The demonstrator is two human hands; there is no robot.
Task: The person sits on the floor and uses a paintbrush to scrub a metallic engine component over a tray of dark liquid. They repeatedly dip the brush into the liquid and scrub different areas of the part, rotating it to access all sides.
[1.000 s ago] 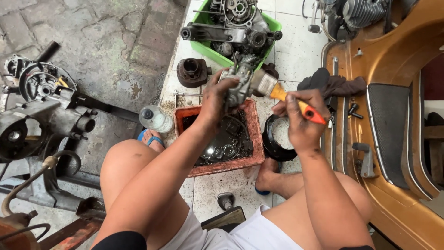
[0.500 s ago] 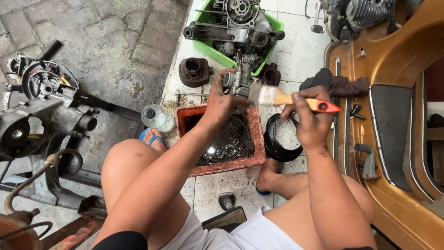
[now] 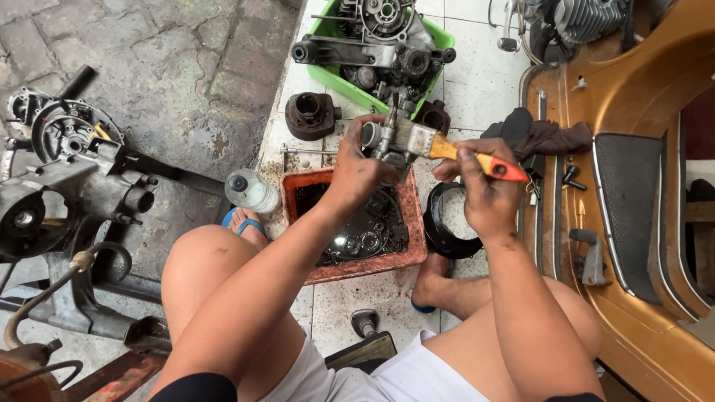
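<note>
Gripping the carburetor (image 3: 387,141), left-hand fingers (image 3: 356,165) wrap it; paintbrush (image 3: 454,152) bristles touch it.

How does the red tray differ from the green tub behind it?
The red tray is shallow, grimy and holds dark liquid with small parts; the green tub is brighter and holds a large engine casing that overhangs its rim. The tray lies nearer the person, below the left hand holding a carburetor; the tub lies farther away. Both are rectangular and sit on the white tile floor.
</note>
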